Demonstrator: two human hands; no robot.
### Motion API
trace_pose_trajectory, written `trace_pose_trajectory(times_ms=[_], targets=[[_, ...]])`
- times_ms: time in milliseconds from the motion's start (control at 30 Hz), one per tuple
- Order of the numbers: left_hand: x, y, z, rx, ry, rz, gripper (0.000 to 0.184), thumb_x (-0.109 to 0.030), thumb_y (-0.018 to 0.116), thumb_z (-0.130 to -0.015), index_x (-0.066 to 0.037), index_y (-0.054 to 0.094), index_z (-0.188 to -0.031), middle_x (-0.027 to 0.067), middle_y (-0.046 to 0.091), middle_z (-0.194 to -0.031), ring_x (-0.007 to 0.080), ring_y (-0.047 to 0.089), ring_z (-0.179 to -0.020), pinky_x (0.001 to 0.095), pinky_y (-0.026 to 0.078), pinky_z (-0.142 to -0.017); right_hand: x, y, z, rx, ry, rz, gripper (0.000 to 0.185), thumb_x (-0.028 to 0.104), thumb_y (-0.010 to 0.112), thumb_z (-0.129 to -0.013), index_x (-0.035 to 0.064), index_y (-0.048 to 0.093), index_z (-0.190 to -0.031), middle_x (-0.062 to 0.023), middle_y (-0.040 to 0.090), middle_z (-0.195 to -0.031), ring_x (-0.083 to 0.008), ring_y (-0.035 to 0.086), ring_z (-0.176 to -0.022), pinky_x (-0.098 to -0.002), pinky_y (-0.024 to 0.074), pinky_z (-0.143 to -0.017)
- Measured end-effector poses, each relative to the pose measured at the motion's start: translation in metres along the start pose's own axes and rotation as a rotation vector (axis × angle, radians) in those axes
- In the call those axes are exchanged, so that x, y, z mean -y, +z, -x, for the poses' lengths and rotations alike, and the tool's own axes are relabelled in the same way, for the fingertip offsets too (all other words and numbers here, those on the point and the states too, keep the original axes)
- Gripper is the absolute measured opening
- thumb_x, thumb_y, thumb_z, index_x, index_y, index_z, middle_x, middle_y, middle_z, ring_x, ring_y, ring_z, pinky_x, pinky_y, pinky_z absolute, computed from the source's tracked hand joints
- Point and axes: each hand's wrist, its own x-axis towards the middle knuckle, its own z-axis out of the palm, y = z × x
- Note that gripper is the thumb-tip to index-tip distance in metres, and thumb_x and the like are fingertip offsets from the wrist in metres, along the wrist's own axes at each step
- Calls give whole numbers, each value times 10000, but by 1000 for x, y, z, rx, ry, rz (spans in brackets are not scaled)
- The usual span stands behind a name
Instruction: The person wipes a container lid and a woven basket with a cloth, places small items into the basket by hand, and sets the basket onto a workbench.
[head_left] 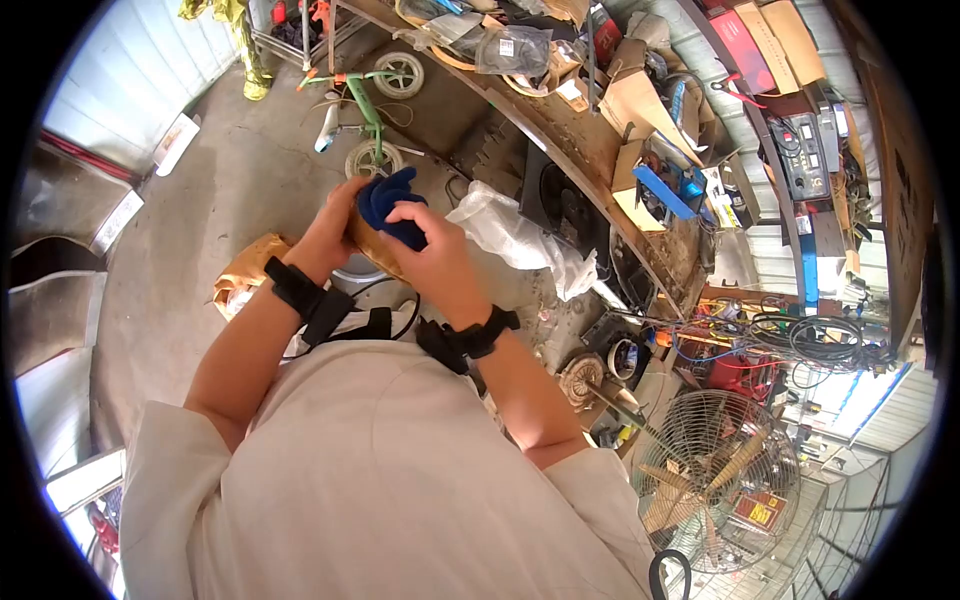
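Note:
In front of my body, both hands are on a dark blue fabric glove with finger-like folds at its top. My left hand is closed around its left side, where a tan, leather-like piece shows below the blue. Whether the tan piece is part of the glove I cannot tell. My right hand pinches the blue fabric from the right with thumb and fingers. Black straps with small devices circle both wrists. Just beneath the hands, the rim of a round pale object is partly hidden.
A green balance bike lies ahead on the concrete floor. A crumpled brown bag sits left of my arm. At right are a cluttered workbench, white plastic sheeting and a large caged fan.

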Motion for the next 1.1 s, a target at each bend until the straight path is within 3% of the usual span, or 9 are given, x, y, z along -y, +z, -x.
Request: trace_pose_trajectory(times_ms=[67, 133, 200, 300, 433, 633, 933, 1033, 1100], targets=[[-9, -6, 2, 71, 69, 103, 252, -241, 535, -924, -61, 613, -1081, 71, 662, -1002, 194, 640, -924, 335, 513, -867, 4, -1, 4, 67, 2, -62, 238, 16, 712, -752, 29, 608, -966, -122, 675, -996, -295, 650, -920, -335, 501, -818], [-15, -6, 10, -100, 285, -125, 250, -233, 541, -900, -44, 609, -1050, 69, 649, -949, 210, 640, -894, 334, 519, -844, 5, -5, 7, 138, -30, -65, 235, -17, 694, -739, 33, 614, -954, -116, 672, -1022, -309, 641, -944, -344, 501, -832], [-41, -2, 21, -167, 233, 92, 294, -261, 548, -845, -37, 592, -1029, 81, 614, -883, 244, 629, -877, 349, 523, -823, -1, -20, 13, 197, -91, -3, 253, -49, 691, -723, 47, 630, -949, -101, 679, -1051, -290, 640, -972, -335, 505, -841], [-64, 1, 45, 9, 365, 29, 352, -289, 547, -815, -37, 588, -1058, 104, 629, -925, 257, 629, -869, 362, 525, -798, -4, -50, 11, 330, -282, 219, 306, -125, 616, -667, 61, 629, -909, -90, 675, -1083, -304, 597, -1055, -359, 499, -871], [-84, -7, 53, 365, 316, -73, 699, -210, 487, -781, -17, 344, -1437, 161, 497, -1347, 265, 506, -1213, 388, 437, -996, -14, -84, 6, 368, -285, 330, 320, -157, 564, -618, 62, 607, -848, -55, 681, -1083, -307, 564, -1092, -382, 484, -889], [-78, 18, 52, 486, 386, -625, 742, -188, 495, -751, -8, 320, -1449, 140, 442, -1408, 247, 430, -1288, 353, 336, -1081, 4, -103, -30, 5, -363, 559, 230, -118, 560, -624, 58, 576, -771, -16, 688, -1021, -313, 573, -986, -420, 463, -864], [-37, 28, 39, 304, 572, -353, 746, -166, 496, -730, -21, 338, -1445, 127, 434, -1414, 224, 396, -1313, 331, 273, -1107, -26, -28, -20, 238, -302, 957, 484, 28, 654, -720, 113, 562, -1187, -223, 436, -1333, -371, 524, -1076, -419, 508, -877], [-33, 32, 44, 354, 632, -444, 763, -163, 489, -717, -15, 332, -1449, 129, 425, -1423, 226, 376, -1332, 329, 251, -1120, -23, -12, -27, 176, -73, 920, 419, -19, 645, -716, 102, 592, -1114, -200, 477, -1289, -374, 542, -1068, -428, 500, -866], [-30, 33, 43, 360, 665, -451, 773, -163, 482, -709, -4, 326, -1449, 128, 418, -1429, 227, 363, -1346, 330, 238, -1127, -26, -22, -39, 130, -204, 548, 389, -49, 642, -702, 81, 603, -1067, -178, 523, -1226, -366, 558, -1059, -419, 497, -855]])
